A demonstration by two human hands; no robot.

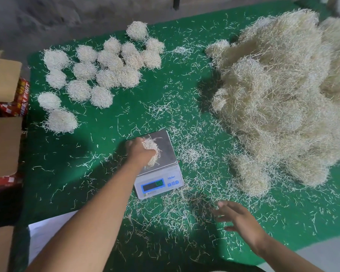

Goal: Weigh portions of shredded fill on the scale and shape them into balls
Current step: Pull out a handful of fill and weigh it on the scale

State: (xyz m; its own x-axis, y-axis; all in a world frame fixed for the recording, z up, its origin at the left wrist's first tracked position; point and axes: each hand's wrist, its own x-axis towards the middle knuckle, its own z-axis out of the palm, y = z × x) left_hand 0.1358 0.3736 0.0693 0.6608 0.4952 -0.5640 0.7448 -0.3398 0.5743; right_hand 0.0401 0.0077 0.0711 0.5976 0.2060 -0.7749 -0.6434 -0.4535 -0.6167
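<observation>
1. On the scale [161,169] in the middle of the green table [110,122], your left hand [139,151] is wrapped over a portion of shredded fill [152,152]. The fingers curl down around the clump on the steel pan. It's sitting on or just above the pan; can't tell which.

2. Your right hand [239,218] hovers near the table's front edge, right of the scale. Its fingers are spread loose and hold nothing, with only scattered loose strands [190,156] under it.

3. Progress, as I read it: you've got a good batch of finished balls [98,73] parked at the far left, maybe eighteen or so, some touching, a couple off on their own nearer the cardboard boxes [2,107]. So the routine is well underway.

4. What's left looks like a lot. The big pile of fill [287,99] on the right is still huge next to the balls.

5. The display [153,186] is lit, but the digits are too blurry for me to read, so no idea if this portion is on weight.

6. Orientation: the clump in your hand looks slightly elongated, with its long axis running from the far side of the pan toward the display. It isn't a round ball yet, so I'd guess it still needs shaping.
</observation>
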